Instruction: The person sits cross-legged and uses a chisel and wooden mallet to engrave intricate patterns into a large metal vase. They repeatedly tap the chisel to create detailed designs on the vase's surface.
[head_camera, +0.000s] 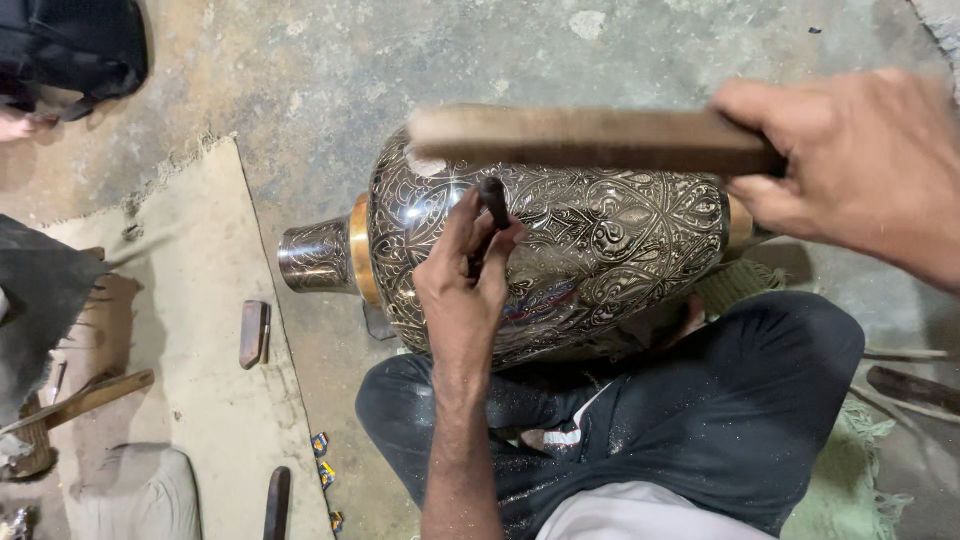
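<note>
A large engraved metal vase (600, 250) with dark ornate patterns and brass bands lies on its side against my crossed legs, neck pointing left. My left hand (465, 275) rests on its belly and grips a short dark chisel (493, 200) whose tip touches the surface. My right hand (850, 165) holds a flat wooden stick (580, 140), raised above the chisel and blurred.
A tan burlap mat (210, 400) covers the concrete floor at left, with a small wooden block (254, 333), a wooden mallet (70, 405) and another tool (277, 502) on it. A green fringed mat (850, 470) lies under me. Another person's dark clothing (70, 45) shows at top left.
</note>
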